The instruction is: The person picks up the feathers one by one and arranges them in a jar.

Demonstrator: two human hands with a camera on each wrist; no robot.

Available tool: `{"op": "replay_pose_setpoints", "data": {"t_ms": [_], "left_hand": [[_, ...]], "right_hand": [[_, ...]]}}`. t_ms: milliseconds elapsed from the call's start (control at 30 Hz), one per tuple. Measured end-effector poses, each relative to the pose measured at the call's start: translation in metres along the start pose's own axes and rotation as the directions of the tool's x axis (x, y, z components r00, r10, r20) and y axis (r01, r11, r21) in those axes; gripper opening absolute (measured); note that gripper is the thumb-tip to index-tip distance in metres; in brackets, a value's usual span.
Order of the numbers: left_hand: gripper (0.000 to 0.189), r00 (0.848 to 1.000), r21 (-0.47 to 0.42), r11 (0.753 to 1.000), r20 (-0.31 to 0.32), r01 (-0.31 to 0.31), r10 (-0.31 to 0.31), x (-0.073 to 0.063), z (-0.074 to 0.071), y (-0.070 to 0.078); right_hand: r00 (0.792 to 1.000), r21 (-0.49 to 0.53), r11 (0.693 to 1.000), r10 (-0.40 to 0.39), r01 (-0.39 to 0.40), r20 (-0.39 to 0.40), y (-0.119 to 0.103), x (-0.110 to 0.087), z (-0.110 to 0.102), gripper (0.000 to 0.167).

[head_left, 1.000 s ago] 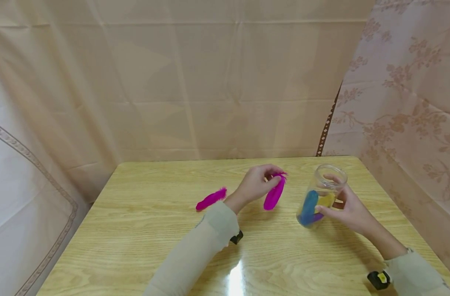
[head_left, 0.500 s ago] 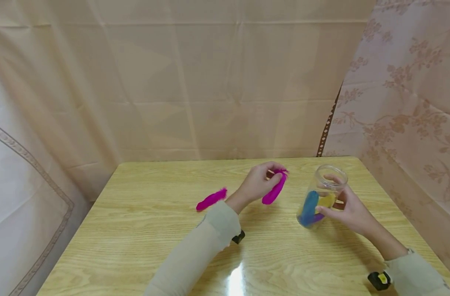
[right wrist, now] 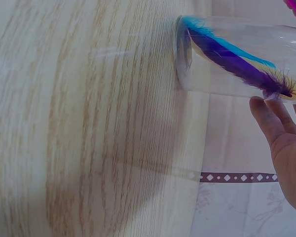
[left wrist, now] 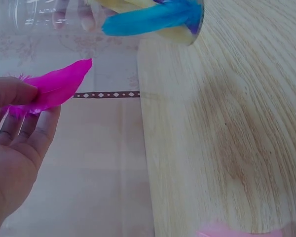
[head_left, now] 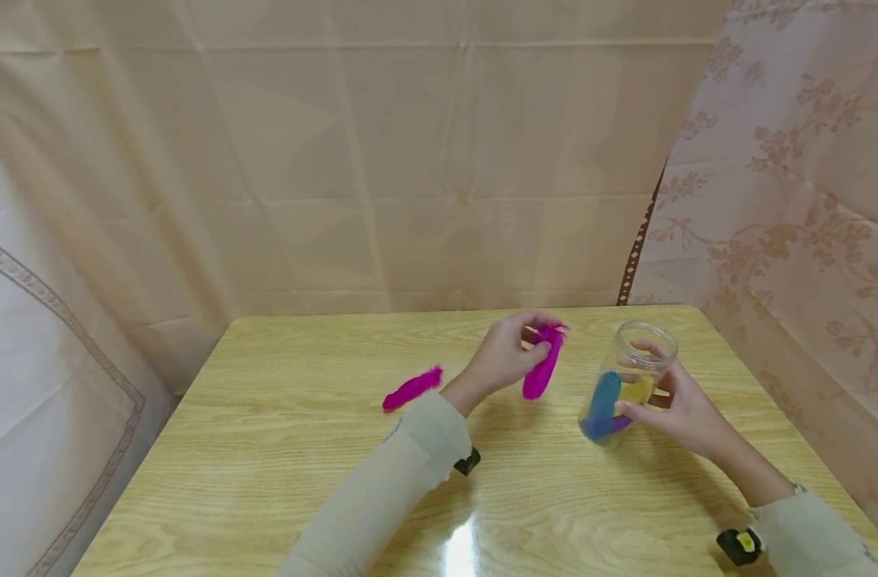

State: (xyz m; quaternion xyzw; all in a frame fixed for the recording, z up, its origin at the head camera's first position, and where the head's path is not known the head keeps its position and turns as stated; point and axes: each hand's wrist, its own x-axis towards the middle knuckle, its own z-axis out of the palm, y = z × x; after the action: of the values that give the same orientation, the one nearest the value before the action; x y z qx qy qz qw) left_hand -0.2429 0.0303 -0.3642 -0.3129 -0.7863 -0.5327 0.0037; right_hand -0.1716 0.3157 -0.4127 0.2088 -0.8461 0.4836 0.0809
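Note:
My left hand pinches a magenta feather between thumb and fingers above the table, left of the jar. In the left wrist view the same feather points away from the thumb. My right hand grips a clear, lidless jar from its right side, thumb in front; the jar is slightly tilted. Inside the jar are a blue feather, a yellow feather and a purple feather. A second magenta feather lies on the table, left of my left wrist.
The wooden table ends at the back against a beige curtain. A patterned cloth hangs along the right side, and a white cloth on the left. Each wrist carries a small black device.
My left hand has risen slightly and shifted a little to the right with the magenta feather, which swings as it hangs. The right hand and jar stay nearly still.

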Motion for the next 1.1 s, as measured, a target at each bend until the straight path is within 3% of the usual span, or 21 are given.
{"op": "replay_pose_setpoints", "data": {"t_ms": [567,867,1100], "left_hand": [[0.037,0.996,0.027,0.997,0.035,-0.079,0.078,0.005,-0.005,0.002],[0.039,0.993,-0.013,0.994,0.037,-0.109,0.109,0.005,-0.003,0.012],[0.036,0.994,-0.064,0.994,0.049,-0.091,0.095,0.005,-0.002,0.015]], "right_hand": [[1.0,-0.015,1.0,0.016,-0.016,-0.02,0.003,0.004,0.008,0.089],[1.0,0.001,1.0,0.004,-0.004,-0.019,0.0,0.003,0.008,0.089],[1.0,0.01,1.0,-0.005,0.005,-0.015,0.0,0.004,0.008,0.089]]}}
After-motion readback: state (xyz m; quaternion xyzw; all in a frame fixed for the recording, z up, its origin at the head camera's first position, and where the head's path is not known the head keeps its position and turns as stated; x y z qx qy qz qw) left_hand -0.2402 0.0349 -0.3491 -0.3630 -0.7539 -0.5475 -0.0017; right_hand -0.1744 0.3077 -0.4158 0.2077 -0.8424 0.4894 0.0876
